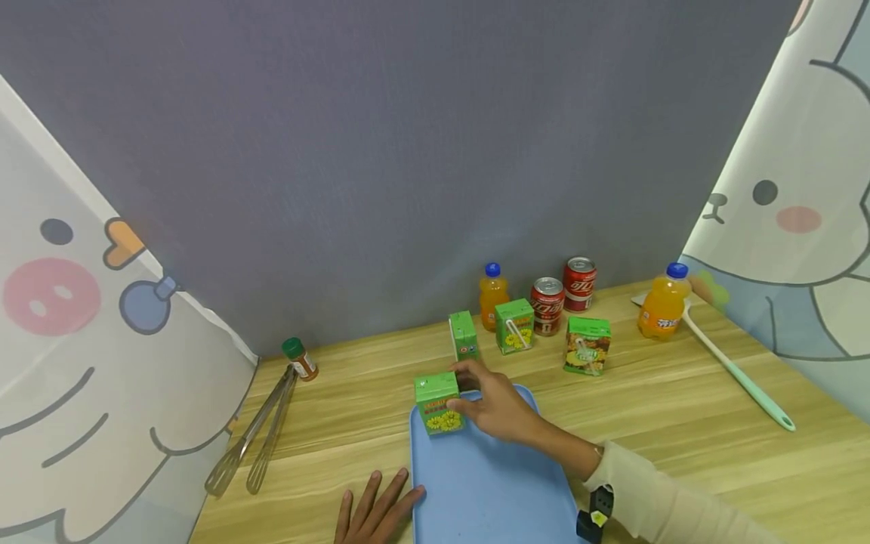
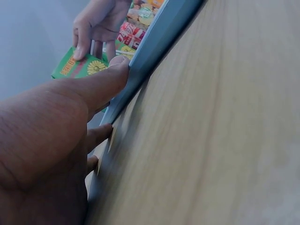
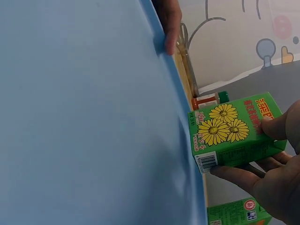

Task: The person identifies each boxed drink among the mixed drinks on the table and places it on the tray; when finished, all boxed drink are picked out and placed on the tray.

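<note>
My right hand (image 1: 499, 406) grips a green drink carton (image 1: 440, 412) printed with yellow flowers, thumb on its front face and fingers behind. In the head view the carton overlaps the far left corner of a blue tray (image 1: 492, 491). The right wrist view shows the carton (image 3: 229, 126) by the tray's rim, its barcode end turned down. My left hand (image 1: 377, 510) lies with fingers spread on the wooden table, thumb at the tray's left edge. From the left wrist, that thumb (image 2: 105, 79) touches the tray's rim (image 2: 140, 61).
Beyond the tray stand green cartons (image 1: 514, 326), an orange drink bottle (image 1: 493, 298), and red cola cans (image 1: 547, 306). A second orange bottle (image 1: 662, 306) and a mint-handled spatula (image 1: 744, 378) are at right. Metal tongs (image 1: 258, 434) and a green-capped spice jar (image 1: 301, 360) lie at left.
</note>
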A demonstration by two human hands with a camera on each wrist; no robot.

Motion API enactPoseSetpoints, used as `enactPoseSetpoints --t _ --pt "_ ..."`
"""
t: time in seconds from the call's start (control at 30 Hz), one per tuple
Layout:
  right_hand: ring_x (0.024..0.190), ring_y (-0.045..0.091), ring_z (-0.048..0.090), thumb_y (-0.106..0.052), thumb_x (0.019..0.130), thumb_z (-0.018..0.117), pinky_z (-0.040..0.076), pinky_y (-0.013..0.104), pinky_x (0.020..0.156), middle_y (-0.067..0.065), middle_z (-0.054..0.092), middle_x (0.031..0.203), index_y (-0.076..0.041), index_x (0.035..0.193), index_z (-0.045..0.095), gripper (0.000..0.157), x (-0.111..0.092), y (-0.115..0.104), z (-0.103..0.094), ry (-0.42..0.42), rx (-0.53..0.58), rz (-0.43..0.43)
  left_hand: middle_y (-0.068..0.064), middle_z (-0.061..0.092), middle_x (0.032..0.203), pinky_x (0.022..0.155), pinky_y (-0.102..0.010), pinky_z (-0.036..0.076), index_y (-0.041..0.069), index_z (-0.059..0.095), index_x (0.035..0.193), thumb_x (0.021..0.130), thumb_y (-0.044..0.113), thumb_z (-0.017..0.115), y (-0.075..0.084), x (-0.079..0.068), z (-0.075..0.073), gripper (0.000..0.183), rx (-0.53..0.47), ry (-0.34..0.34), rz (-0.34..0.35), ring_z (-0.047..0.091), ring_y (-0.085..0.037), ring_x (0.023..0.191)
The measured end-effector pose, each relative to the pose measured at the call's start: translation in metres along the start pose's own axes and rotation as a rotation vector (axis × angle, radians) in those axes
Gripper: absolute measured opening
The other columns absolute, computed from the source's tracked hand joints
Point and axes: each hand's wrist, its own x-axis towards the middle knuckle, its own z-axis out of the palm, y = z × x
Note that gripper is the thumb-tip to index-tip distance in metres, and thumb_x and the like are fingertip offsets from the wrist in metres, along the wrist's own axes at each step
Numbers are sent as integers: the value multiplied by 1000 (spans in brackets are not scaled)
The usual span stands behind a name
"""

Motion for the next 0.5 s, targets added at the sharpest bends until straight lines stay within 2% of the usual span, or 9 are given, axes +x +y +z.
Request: enactPoseSetpoints --t 0.2,0.5 --pt "111 21 66 -19 94 73 57 30 86 6 68 121 -5 134 52 47 -3 11 3 -2 -5 2 12 48 152 122 -46 -7 45 45 148 86 84 42 0 -1 4 74 0 16 6 26 -21 149" --pt "114 20 64 -26 96 70 57 30 87 1 65 124 -11 137 50 48 -2 15 2 -38 -43 11 10 47 153 122 -50 -6 42 48 148 85 84 44 0 0 2 75 2 17 25 27 -24 149"
